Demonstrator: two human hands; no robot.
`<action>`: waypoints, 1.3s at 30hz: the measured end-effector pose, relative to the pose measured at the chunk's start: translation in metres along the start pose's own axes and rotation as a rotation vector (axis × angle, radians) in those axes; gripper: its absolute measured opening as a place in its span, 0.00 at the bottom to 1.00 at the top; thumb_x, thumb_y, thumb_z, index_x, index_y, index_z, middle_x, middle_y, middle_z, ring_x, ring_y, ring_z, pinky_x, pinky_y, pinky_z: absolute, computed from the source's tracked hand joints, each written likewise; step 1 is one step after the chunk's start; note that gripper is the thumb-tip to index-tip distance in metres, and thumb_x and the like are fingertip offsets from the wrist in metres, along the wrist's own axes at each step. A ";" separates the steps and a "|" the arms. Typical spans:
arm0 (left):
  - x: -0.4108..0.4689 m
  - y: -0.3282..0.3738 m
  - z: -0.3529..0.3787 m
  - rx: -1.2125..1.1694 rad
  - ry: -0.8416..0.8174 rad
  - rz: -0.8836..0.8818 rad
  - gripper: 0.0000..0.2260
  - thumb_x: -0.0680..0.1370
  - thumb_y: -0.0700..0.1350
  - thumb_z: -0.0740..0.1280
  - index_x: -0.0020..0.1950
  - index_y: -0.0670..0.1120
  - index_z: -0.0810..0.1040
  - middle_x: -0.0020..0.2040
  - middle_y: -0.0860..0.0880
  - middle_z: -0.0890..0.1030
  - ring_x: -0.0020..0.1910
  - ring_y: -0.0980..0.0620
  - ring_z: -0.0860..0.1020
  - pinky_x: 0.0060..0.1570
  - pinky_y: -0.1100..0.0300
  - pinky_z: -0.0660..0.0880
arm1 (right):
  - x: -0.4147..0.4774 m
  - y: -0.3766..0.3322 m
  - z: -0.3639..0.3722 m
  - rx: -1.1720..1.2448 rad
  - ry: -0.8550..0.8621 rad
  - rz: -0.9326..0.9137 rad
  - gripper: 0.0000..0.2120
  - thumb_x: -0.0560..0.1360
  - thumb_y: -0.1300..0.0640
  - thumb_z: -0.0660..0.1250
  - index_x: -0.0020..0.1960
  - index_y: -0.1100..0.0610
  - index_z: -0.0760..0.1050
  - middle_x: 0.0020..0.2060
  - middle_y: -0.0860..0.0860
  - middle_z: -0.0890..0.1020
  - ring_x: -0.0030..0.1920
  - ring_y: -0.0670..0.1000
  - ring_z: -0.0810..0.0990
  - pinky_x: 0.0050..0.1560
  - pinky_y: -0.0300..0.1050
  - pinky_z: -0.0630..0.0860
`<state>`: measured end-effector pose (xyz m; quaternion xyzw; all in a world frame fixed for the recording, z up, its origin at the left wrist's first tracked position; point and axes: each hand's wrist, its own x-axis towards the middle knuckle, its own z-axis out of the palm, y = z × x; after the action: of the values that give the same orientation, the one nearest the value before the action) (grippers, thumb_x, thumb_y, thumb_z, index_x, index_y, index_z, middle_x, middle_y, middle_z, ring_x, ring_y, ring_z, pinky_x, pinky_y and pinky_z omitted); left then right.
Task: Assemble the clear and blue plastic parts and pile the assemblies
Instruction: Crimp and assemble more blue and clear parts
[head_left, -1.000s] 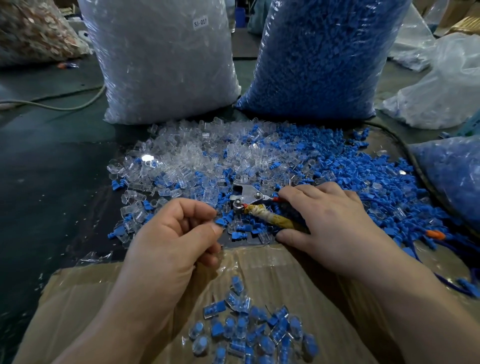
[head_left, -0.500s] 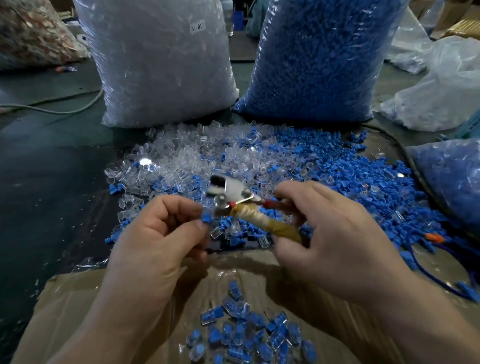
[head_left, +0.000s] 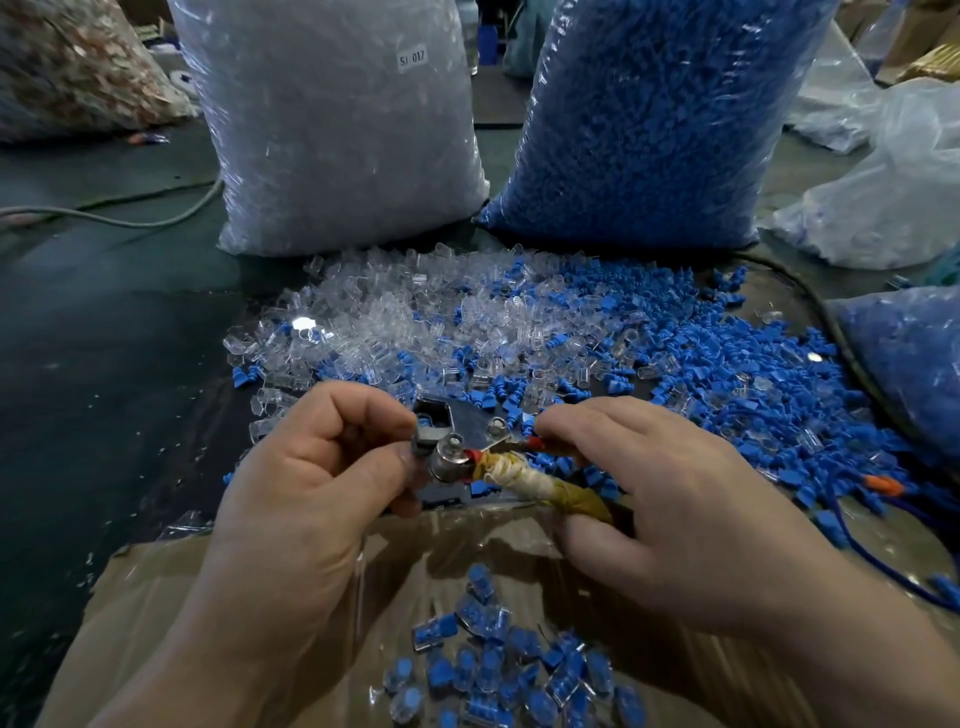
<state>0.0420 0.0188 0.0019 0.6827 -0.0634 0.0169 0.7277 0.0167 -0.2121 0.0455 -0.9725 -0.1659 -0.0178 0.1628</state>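
1. The left hand (head_left: 311, 467) is curled, with thumb and forefinger pinching the head end of a metal tool (head_left: 457, 441). Whether a small part sits between the fingertips is hidden, though a speck of blue seems to show in the tool's jaw.
2. The right hand (head_left: 675, 509) grips the same tool by its taped handle (head_left: 540, 483). The fingers are wrapped over the top and the thumb is tucked underneath.
3. Nearest of all, between the two forearms, the finished assemblies (head_left: 509, 670) lie in a loose pile. Each is a clear shell with a blue insert. They rest on a cardboard box (head_left: 156, 623) covered with glossy film.
4. Just past the box edge and under the tool, loose pieces are spread over the dark surface. The clear parts (head_left: 389, 312) lie mostly to the left and the blue parts (head_left: 727, 374) mostly to the right, and the two mix in the middle.
5. A smaller bag (head_left: 914, 364) of blue pieces lies at the right edge, beside the blue spread.
6. Behind the spread two tall sacks stand side by side. The bag of clear parts (head_left: 337, 130), with a white label (head_left: 413, 57), is on the left, and the bag of blue parts (head_left: 649, 119) is on the right.
7. A pale cable (head_left: 130, 218) runs along the floor at far left.
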 end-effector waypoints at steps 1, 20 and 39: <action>0.000 0.000 0.000 0.002 -0.003 0.000 0.11 0.65 0.51 0.74 0.47 0.54 0.83 0.41 0.47 0.84 0.34 0.51 0.82 0.32 0.62 0.79 | 0.001 0.000 0.000 -0.004 -0.013 -0.002 0.30 0.68 0.35 0.54 0.69 0.41 0.67 0.59 0.36 0.75 0.60 0.41 0.69 0.60 0.34 0.64; 0.002 -0.005 0.006 0.139 0.046 -0.129 0.13 0.76 0.34 0.69 0.43 0.53 0.82 0.33 0.47 0.81 0.29 0.52 0.79 0.28 0.64 0.76 | 0.010 0.016 0.006 -0.176 0.076 0.153 0.30 0.66 0.32 0.52 0.63 0.44 0.72 0.50 0.39 0.78 0.52 0.46 0.70 0.52 0.44 0.66; -0.015 0.009 0.030 0.480 -0.001 -0.004 0.06 0.72 0.53 0.68 0.47 0.64 0.79 0.34 0.57 0.84 0.28 0.60 0.80 0.26 0.71 0.73 | 0.015 -0.027 0.023 -0.098 0.178 -0.133 0.16 0.79 0.46 0.55 0.47 0.52 0.79 0.42 0.48 0.80 0.44 0.53 0.78 0.50 0.53 0.73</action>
<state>0.0236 -0.0094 0.0113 0.8364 -0.0568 0.0298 0.5444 0.0216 -0.1765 0.0337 -0.9606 -0.2140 -0.1231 0.1275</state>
